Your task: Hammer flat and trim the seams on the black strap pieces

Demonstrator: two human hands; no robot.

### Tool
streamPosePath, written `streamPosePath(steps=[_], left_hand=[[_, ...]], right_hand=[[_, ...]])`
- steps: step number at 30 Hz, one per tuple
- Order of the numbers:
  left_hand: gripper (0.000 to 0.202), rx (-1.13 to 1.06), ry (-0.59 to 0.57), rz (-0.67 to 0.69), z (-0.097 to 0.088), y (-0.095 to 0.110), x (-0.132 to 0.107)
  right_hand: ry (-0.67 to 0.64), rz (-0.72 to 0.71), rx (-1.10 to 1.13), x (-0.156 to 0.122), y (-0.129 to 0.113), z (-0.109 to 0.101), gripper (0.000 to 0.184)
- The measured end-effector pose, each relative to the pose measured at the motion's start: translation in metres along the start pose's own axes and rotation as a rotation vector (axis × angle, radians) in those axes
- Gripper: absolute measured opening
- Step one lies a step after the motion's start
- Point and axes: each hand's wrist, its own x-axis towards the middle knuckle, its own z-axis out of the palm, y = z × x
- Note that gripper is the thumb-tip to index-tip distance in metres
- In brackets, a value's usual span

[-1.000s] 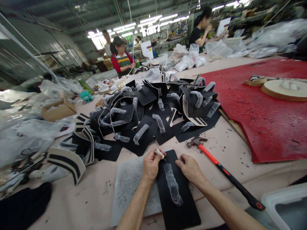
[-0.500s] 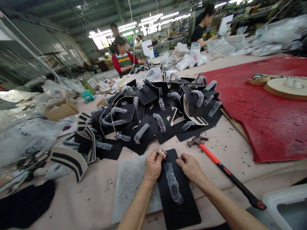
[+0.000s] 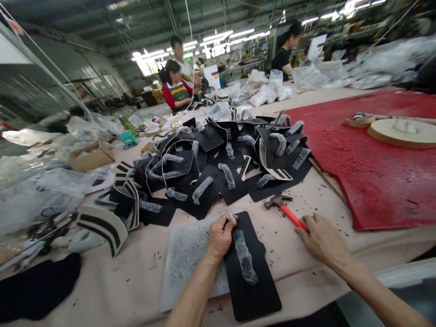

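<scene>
My left hand (image 3: 221, 236) is closed at the top of a black panel (image 3: 254, 295). A small white piece (image 3: 231, 218) shows at its thumb and forefinger; whether this is a wrapped tool or a taped fingertip is unclear. Along the panel runs a strap handle in clear plastic (image 3: 244, 259). My right hand (image 3: 322, 238) is closed around the handle of a claw hammer (image 3: 292, 215), its fingers and thumb on either side of the red shaft. The hammer head rests on the table, and the hand and forearm hide the black grip. Under the panel's left side lies a grey-white board (image 3: 185, 259).
A heap of black panels (image 3: 207, 184) with plastic-wrapped handles lies ahead. On the right are a red mat (image 3: 384, 181) and a tape roll (image 3: 405, 131). Plastic bags (image 3: 44, 190) and a cardboard box (image 3: 91, 156) lie left. People work at the far side.
My right hand has left the panel's right edge, moved right and closed on the hammer handle. My left hand stays at the panel's top. The view has shifted slightly.
</scene>
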Motion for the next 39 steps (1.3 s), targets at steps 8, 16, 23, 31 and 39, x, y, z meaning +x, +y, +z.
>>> streamPosePath(steps=[8, 16, 23, 31, 39], left_hand=[[0.015, -0.096, -0.006, -0.059, -0.001, -0.001, 0.005], [0.017, -0.062, 0.011, 0.044, 0.001, 0.003, -0.001], [0.018, -0.038, -0.061, 0.081, -0.001, 0.000, -0.001], [0.016, 0.013, -0.055, 0.107, -0.001, 0.000, -0.001], [0.016, -0.001, -0.064, 0.107, -0.001, -0.002, 0.000]], right_hand=[[-0.336, 0.205, 0.708, 0.001, -0.014, -0.016, 0.012], [-0.595, 0.327, 1.143, -0.026, -0.057, -0.044, 0.023], [-0.104, -0.113, 0.792, -0.031, -0.089, -0.098, 0.040], [-0.128, -0.403, 0.214, -0.020, -0.098, -0.113, 0.029], [0.142, -0.310, 0.500, -0.026, -0.105, -0.130, 0.037]])
